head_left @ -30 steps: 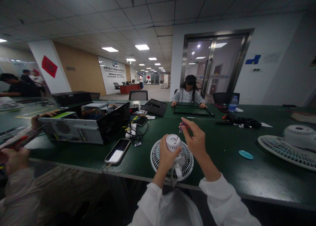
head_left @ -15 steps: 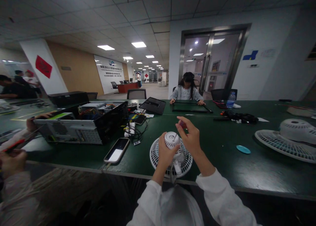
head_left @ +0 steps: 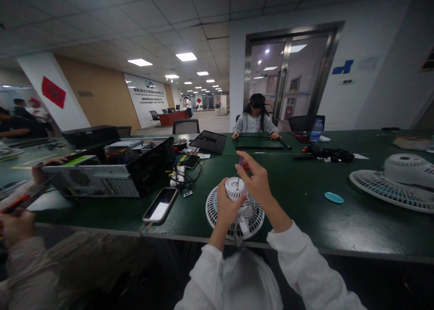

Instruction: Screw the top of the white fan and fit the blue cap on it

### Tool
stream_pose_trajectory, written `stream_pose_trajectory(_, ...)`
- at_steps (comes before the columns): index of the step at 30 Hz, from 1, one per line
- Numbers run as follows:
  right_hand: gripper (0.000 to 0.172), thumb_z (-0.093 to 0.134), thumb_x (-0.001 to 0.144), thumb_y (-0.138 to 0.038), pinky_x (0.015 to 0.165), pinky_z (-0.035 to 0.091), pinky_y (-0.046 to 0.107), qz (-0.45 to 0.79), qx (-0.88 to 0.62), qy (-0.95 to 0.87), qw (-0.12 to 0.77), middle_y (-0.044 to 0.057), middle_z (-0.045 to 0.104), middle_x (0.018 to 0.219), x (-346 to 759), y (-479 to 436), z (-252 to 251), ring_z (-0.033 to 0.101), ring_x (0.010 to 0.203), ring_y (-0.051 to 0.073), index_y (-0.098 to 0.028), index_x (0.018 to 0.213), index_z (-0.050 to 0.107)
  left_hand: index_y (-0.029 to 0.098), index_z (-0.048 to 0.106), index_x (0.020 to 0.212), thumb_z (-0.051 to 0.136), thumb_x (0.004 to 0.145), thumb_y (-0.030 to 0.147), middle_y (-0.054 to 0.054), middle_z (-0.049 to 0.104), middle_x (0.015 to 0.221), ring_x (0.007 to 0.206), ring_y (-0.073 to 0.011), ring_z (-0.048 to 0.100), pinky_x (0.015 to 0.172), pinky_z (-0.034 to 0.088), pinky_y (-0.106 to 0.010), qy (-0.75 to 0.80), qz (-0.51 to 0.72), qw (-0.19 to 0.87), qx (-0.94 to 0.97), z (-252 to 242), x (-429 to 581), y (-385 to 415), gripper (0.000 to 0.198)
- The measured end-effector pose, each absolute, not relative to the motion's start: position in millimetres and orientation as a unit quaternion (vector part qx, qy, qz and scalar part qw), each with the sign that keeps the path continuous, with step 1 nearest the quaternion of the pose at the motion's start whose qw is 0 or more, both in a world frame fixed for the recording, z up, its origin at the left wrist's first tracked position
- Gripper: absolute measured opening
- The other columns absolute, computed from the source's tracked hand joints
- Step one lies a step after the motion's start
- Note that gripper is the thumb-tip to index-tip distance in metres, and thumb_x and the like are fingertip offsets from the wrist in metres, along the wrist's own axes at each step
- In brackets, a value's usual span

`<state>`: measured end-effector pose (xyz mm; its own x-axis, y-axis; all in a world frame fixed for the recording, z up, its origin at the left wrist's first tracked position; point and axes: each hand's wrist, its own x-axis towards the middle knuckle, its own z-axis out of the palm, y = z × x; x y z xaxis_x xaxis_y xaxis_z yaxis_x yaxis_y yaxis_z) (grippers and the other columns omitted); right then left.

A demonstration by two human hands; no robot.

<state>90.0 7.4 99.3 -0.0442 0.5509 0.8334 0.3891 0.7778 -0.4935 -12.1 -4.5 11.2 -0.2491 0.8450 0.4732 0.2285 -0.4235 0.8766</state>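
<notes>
The edge of the table (head_left: 305, 222) lies near the left hand (head_left: 228, 207), a blue disc (head_left: 334, 198) well right of the right hand (head_left: 257, 178). Left clasps the top of the white fan (head_left: 249, 214); right pinches a screwdriver (head_left: 241, 161) above.

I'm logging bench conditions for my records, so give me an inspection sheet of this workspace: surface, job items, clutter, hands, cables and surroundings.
Surface: green table, glossy under the lights.
Job items: white fan, motor housing uppermost, grille beneath; thin screwdriver, tip at the housing's top.
Clutter: phone, blue disc, second fan, open computer case.
Hands: left hand grips the motor housing; right hand pinches the screwdriver's handle.
Cables: dark cables bunched beyond the phone.
Surroundings: person opposite, hands on a black frame; co-worker's hand at far left, holding a red-and-black tool.
</notes>
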Motion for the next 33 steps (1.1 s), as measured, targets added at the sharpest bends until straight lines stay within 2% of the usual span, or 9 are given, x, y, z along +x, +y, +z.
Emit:
stream_pose_trajectory(5, 0.044, 0.046, 0.087, -0.022, 0.076, 0.054, 0.03, 0.113, -0.295, -0.755, 0.575, 0.001, 0.069, 0.09, 90.6, 5.5, 102.0, 0.067, 0.074, 0.014, -0.026, 0.131, 0.048, 0.018, 0.042, 0.118, 0.072, 0.062, 0.019, -0.01, 0.05, 0.122, 0.118, -0.0242, 0.046, 0.105, 0.031, -0.04, 0.478, 0.626, 0.252, 0.562, 11.6, -12.0, -4.7, 0.064)
stream_pose_trajectory(10, 0.035, 0.056, 0.083, -0.027, 0.07, 0.053, 0.029, 0.016, -0.344, -0.728, 0.592, 0.003, 0.069, 0.092, 92.7, 3.9, 101.2, 0.065, 0.068, 0.015, -0.024, 0.118, 0.058, 0.019, 0.043, 0.118, 0.073, 0.06, 0.019, -0.01, 0.051, 0.122, 0.119, -0.025, 0.046, 0.105, 0.031, -0.042, 0.484, 0.627, 0.246, 0.558, 10.9, -11.2, -4.3, 0.065)
stream_pose_trajectory(12, 0.037, 0.054, 0.084, -0.028, 0.071, 0.053, 0.031, 0.006, -0.362, -0.718, 0.595, 0.005, 0.068, 0.091, 94.0, 4.6, 100.4, 0.064, 0.068, 0.016, -0.022, 0.12, 0.056, 0.019, 0.044, 0.118, 0.073, 0.06, 0.02, -0.009, 0.051, 0.121, 0.119, -0.025, 0.046, 0.105, 0.031, -0.042, 0.48, 0.631, 0.244, 0.559, 10.0, -11.0, -3.8, 0.065)
stream_pose_trajectory(17, 0.047, 0.041, 0.089, -0.025, 0.073, 0.054, 0.031, 0.111, -0.327, -0.737, 0.58, 0.004, 0.068, 0.09, 97.4, 5.1, 98.9, 0.067, 0.074, 0.015, -0.023, 0.136, 0.041, 0.019, 0.043, 0.119, 0.073, 0.06, 0.02, -0.009, 0.05, 0.122, 0.12, -0.0247, 0.045, 0.106, 0.031, -0.042, 0.481, 0.632, 0.244, 0.556, 8.3, -11.1, -3.0, 0.065)
stream_pose_trajectory(21, 0.044, 0.048, 0.088, -0.029, 0.071, 0.054, 0.03, 0.13, -0.327, -0.717, 0.602, 0.004, 0.069, 0.092, 96.8, 5.0, 96.4, 0.068, 0.076, 0.016, -0.023, 0.131, 0.047, 0.019, 0.044, 0.118, 0.072, 0.06, 0.019, -0.009, 0.051, 0.121, 0.118, -0.0248, 0.046, 0.104, 0.032, -0.042, 0.478, 0.635, 0.249, 0.554, 10.1, -10.9, -3.9, 0.064)
stream_pose_trajectory(24, 0.039, 0.054, 0.085, -0.031, 0.069, 0.054, 0.03, 0.119, -0.342, -0.694, 0.623, 0.002, 0.068, 0.082, 95.5, 5.5, 95.0, 0.068, 0.069, 0.015, -0.022, 0.122, 0.053, 0.019, 0.045, 0.117, 0.073, 0.059, 0.019, -0.009, 0.051, 0.12, 0.117, -0.0248, 0.046, 0.104, 0.032, -0.042, 0.475, 0.639, 0.251, 0.55, 11.6, -11.0, -5.0, 0.065)
stream_pose_trajectory(29, 0.034, 0.059, 0.081, -0.033, 0.057, 0.052, 0.026, 0.088, -0.354, -0.684, 0.632, -0.001, 0.064, 0.073, 95.7, 6.6, 97.7, 0.065, 0.058, 0.014, -0.021, 0.113, 0.057, 0.018, 0.045, 0.118, 0.073, 0.059, 0.02, -0.009, 0.051, 0.12, 0.118, -0.0254, 0.046, 0.104, 0.032, -0.042, 0.479, 0.634, 0.255, 0.55, 12.4, -11.0, -5.3, 0.065)
stream_pose_trajectory(33, 0.036, 0.055, 0.084, -0.033, 0.059, 0.053, 0.027, 0.103, -0.345, -0.704, 0.612, 0.001, 0.068, 0.078, 98.0, 6.2, 100.1, 0.068, 0.066, 0.016, -0.021, 0.118, 0.055, 0.018, 0.044, 0.118, 0.073, 0.059, 0.019, -0.009, 0.051, 0.121, 0.118, -0.025, 0.046, 0.105, 0.031, -0.042, 0.481, 0.636, 0.256, 0.547, 11.9, -10.4, -5.2, 0.065)
